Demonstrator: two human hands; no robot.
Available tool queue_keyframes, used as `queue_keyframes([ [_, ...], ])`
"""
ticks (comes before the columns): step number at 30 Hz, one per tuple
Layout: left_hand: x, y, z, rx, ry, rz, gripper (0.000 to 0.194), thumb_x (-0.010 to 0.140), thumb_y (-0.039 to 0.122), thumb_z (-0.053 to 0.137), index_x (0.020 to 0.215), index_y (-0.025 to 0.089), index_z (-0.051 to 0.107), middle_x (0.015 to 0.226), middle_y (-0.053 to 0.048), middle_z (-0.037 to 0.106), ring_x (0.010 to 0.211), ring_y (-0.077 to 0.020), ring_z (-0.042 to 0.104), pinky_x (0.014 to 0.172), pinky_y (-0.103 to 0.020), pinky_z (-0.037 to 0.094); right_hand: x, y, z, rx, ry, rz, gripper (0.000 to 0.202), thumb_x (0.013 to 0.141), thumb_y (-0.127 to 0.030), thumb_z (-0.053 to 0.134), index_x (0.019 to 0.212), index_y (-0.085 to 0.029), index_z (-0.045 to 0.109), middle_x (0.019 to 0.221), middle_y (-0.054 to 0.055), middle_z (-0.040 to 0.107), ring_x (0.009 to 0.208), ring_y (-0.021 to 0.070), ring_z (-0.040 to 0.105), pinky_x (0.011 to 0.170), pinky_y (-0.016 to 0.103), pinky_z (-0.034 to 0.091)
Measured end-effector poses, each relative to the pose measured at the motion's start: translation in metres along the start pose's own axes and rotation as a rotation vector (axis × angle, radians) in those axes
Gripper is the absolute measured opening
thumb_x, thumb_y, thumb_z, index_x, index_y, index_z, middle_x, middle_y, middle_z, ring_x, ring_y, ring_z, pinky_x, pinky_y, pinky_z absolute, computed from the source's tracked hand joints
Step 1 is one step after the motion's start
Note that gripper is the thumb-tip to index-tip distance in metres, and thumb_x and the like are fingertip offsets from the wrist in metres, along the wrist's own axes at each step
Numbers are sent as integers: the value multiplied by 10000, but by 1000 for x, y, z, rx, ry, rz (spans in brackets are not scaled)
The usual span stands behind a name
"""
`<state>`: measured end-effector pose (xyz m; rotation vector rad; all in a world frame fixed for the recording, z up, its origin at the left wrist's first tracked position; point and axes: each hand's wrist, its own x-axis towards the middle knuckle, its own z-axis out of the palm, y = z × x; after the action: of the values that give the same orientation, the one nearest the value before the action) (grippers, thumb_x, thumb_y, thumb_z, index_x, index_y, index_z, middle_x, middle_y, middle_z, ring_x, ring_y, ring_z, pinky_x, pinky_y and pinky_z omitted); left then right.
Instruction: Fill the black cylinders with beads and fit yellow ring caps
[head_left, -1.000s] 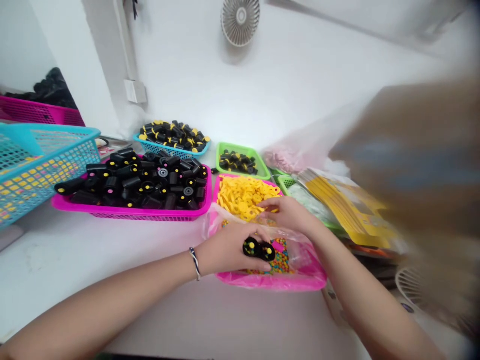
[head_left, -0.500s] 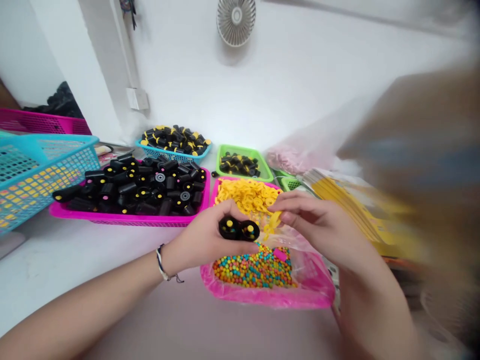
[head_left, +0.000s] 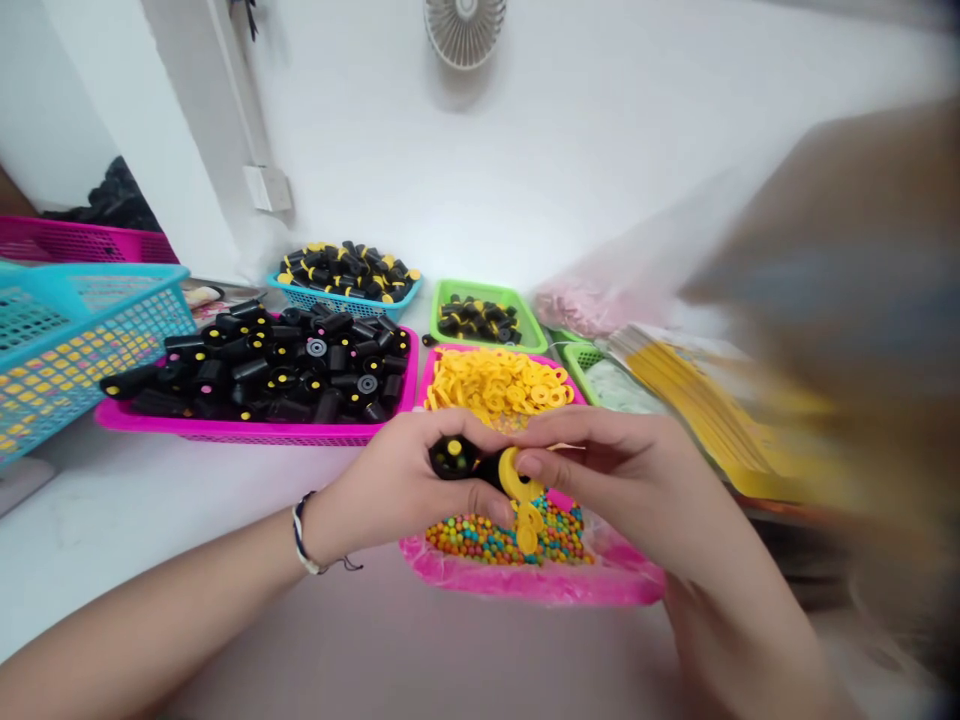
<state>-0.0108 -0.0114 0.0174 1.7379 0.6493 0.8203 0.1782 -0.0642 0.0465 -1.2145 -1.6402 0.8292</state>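
My left hand (head_left: 390, 485) is closed around two small black plastic cylinders (head_left: 448, 464), side by side with their ends facing me. The left one is uncapped, showing a yellow centre pin and coloured beads inside. At the end of the right one, my right hand (head_left: 645, 470) pinches a yellow ring-shaped cap (head_left: 511, 474); whether it is fully seated I cannot tell. More yellow caps (head_left: 529, 528) hang below those fingers. Under both hands lies a pink tray (head_left: 525, 585) lined with clear plastic, with small multicoloured beads (head_left: 480, 540) in it. Behind is a pink basket heaped with yellow caps (head_left: 495, 385).
A magenta basket (head_left: 262, 430) of black cylinders stands at left, beside a blue basket (head_left: 97, 320). Further back are a blue basket (head_left: 345, 300) and a green basket (head_left: 487, 290) of capped cylinders. Yellow packaging (head_left: 705, 420) lies at right, near a blurred person (head_left: 847, 280).
My right hand has moved left and brought a yellow cap onto the end of the right cylinder. My left hand still holds both cylinders. The view has tilted slightly downward.
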Motion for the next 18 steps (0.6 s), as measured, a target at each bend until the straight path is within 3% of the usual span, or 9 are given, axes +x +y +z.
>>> queue_keyframes([
  [6,-4,4,-1,80,42,33,303,611,301,806,867,205,675,819,25,714,764,-146,658,695,-227,509,2,4,3,180,12,71,150,651,-237,789,793,-241,742,774,2,747,696,144,694,638,231,575],
  [14,-3,5,0,43,97,28,255,674,278,756,890,170,676,840,-3,718,740,-136,663,668,-214,513,3,0,6,176,95,40,129,650,-246,789,772,-238,748,724,1,736,610,107,650,552,200,534],
  [18,-7,9,-1,115,58,51,260,668,269,763,906,185,697,803,6,715,718,-136,656,662,-216,503,2,-2,7,176,37,77,147,647,-282,789,773,-217,746,760,22,742,649,118,659,572,203,529],
])
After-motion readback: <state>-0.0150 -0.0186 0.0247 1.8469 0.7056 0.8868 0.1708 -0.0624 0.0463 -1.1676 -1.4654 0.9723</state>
